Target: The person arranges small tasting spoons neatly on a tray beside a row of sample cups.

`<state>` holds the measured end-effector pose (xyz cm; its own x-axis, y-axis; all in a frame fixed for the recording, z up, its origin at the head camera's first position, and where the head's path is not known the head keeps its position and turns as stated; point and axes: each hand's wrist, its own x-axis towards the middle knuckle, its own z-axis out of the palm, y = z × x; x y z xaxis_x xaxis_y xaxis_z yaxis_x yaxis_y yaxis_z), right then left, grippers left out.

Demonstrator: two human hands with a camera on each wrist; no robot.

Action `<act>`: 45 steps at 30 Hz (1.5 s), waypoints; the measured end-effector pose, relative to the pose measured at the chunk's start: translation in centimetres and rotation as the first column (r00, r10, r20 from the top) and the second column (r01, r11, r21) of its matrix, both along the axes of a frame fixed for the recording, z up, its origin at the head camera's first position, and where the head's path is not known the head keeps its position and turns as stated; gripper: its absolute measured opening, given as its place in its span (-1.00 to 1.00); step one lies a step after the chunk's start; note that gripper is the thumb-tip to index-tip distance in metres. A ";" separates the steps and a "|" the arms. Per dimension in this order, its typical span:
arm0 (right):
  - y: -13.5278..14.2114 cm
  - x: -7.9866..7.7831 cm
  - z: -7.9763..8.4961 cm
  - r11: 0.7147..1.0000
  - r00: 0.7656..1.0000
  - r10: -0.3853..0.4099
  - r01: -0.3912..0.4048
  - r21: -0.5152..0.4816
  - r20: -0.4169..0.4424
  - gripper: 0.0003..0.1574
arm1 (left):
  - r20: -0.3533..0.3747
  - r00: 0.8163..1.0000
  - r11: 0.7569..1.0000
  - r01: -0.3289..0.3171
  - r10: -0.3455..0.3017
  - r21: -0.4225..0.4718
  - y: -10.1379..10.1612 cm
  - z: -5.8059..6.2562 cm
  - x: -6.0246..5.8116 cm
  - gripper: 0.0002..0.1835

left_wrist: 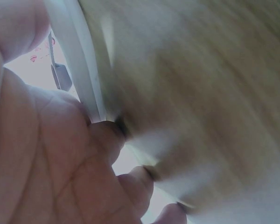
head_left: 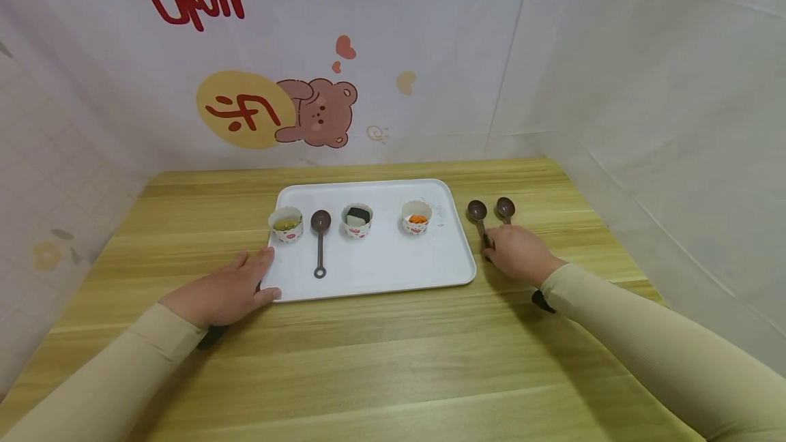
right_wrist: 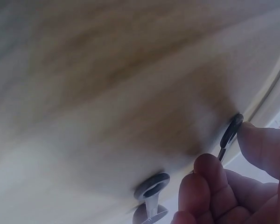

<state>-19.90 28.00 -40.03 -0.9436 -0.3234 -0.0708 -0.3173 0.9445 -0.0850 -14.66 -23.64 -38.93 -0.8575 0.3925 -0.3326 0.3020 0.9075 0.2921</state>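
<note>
My left hand (head_left: 224,290) lies at the front left corner of a white tray (head_left: 393,268), fingers loosely extended along its left side. In the left wrist view, the fingers touch the tabletop beside the tray's rim (left_wrist: 86,70). To the right of the tray, my right hand (head_left: 522,251) pinches the handle of a brown measuring spoon (head_left: 477,210) lying on the table. The right wrist view shows its ringed end (right_wrist: 232,130) between thumb and fingertips. A second brown measuring spoon (head_left: 505,207) lies just right of it, its handle partly hidden by the hand.
On the tray stand three paper cups: one with yellow-green pieces (head_left: 286,225), one with dark and pale pieces (head_left: 357,220), one with orange bits (head_left: 417,217). Another brown measuring spoon (head_left: 321,237) lies between the left and middle cups. White printed curtains (head_left: 417,53) surround the wooden table (head_left: 368,367).
</note>
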 end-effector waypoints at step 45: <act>-0.3 0.0 0.1 0.998 0.998 -0.042 0.044 -0.045 0.038 -0.78 | 0.008 1.000 1.000 0.002 -0.002 -0.009 0.1 0.0 0.0 0.02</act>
<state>-19.91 27.74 -39.90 -0.9537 -0.2865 -0.0917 -0.2727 0.9520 -0.1388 -14.64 -23.54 -38.89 -0.8542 0.3909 -0.3429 0.3012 0.9095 0.2864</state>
